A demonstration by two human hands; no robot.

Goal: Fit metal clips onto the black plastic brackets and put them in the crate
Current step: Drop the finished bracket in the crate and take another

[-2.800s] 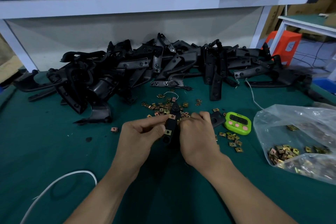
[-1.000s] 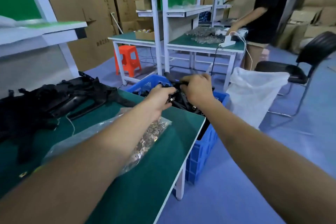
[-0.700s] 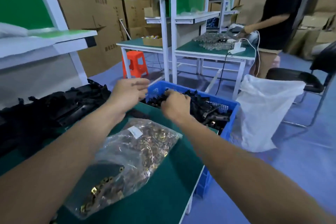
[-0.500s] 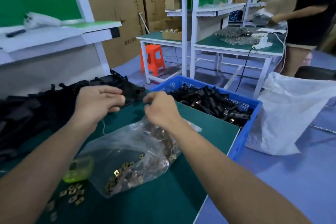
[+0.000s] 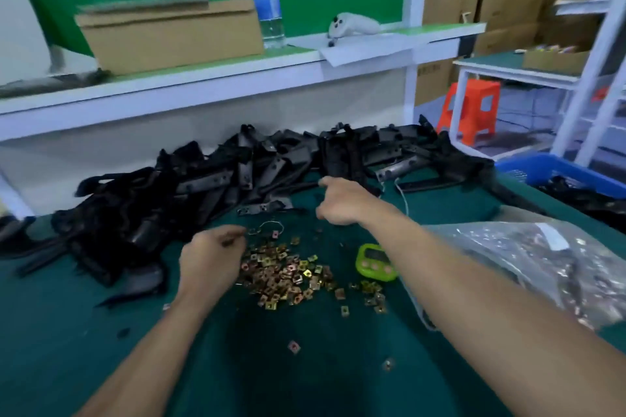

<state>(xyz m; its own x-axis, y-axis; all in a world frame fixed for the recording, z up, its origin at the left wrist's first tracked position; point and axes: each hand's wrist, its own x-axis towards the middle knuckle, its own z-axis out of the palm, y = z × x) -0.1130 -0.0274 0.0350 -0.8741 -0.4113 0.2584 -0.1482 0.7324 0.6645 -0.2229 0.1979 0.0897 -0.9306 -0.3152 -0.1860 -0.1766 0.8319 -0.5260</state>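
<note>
Right hand [image 5: 345,203]: fingers [image 5: 328,181] curled, index tip at nr end of a slim black bracket [image 5: 291,187] on the bracket pile's [image 5: 203,186] front edge; grip cannot be told. Bracket long axis approx. L–R, running left from the fingertip; matte, narrow. Left hand [image 5: 211,257]: fingers [image 5: 233,236] curled over clip heap [image 5: 283,269] on table [image 5: 237,366], contents unclear. Crate [image 5: 555,167] far right.

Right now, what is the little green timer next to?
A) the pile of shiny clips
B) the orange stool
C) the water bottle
A: the green timer lies on the table right beside the pile of clips.
</note>
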